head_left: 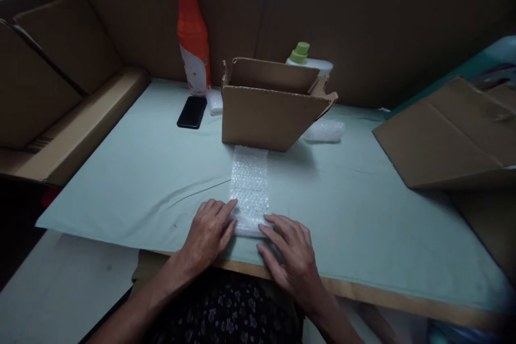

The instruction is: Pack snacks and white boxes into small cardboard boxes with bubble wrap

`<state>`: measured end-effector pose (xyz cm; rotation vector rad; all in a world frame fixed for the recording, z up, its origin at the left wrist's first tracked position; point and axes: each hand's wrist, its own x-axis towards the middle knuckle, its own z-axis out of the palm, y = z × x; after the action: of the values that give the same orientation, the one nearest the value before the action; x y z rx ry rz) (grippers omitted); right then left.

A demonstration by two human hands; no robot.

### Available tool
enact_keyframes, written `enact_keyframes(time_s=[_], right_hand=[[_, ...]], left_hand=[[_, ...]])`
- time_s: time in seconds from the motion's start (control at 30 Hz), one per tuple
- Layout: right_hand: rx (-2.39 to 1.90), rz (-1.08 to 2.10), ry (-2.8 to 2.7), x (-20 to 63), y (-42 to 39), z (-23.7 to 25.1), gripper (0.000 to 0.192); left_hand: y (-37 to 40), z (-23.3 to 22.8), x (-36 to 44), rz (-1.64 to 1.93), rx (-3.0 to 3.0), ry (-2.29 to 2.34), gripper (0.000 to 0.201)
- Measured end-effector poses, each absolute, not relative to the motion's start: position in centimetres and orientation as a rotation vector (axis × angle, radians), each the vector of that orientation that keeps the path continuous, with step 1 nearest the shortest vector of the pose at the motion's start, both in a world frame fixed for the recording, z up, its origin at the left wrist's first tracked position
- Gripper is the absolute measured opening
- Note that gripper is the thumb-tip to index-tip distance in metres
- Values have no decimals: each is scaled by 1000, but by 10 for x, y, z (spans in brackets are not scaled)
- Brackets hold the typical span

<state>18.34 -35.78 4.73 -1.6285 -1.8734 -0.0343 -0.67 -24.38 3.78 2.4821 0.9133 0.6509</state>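
Note:
A strip of clear bubble wrap (250, 183) lies flat on the table, and its near end is folded or rolled into a thicker bundle. What the bundle contains, if anything, I cannot make out. My left hand (209, 228) has curled fingers, with index finger and thumb closed on the left side of that bundle. At its right end is my right hand (288, 250), fingers spread and fingertips touching the wrap, thumb apart from it nearer the table edge. The far end of the strip reaches the base of an open cardboard box (262, 118).
Behind are an orange bottle (192, 37), a black phone (192, 112), a small wrapped packet (214, 102) and a green-capped white bottle (300, 54). Another bubble-wrapped bundle (324, 130) lies right of the box. Cardboard boxes stand at left (72, 48) and right (447, 134).

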Motion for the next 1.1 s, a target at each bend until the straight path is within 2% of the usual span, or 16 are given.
enact_keyframes(time_s=[0.13, 0.3, 0.53, 0.67, 0.8, 1.1], right_hand=[[-1660, -18, -2008, 187, -348, 46, 23], [-1590, 300, -1931, 191, -349, 54, 22], [-1628, 61, -1979, 192, -356, 51, 34], [-1613, 86, -2038, 191, -348, 51, 32], [-1563, 292, -1998, 193, -349, 58, 31], [-1620, -1, -2134, 191, -346, 55, 35]], left_hand=[[-246, 40, -10, 761, 2463, 830, 41], [-262, 51, -24, 646, 2364, 675, 48], [-249, 41, -11, 691, 2445, 895, 43], [-252, 45, -17, 757, 2457, 803, 50], [-264, 54, -29, 652, 2415, 628, 57], [-230, 41, -1, 672, 2473, 943, 36]])
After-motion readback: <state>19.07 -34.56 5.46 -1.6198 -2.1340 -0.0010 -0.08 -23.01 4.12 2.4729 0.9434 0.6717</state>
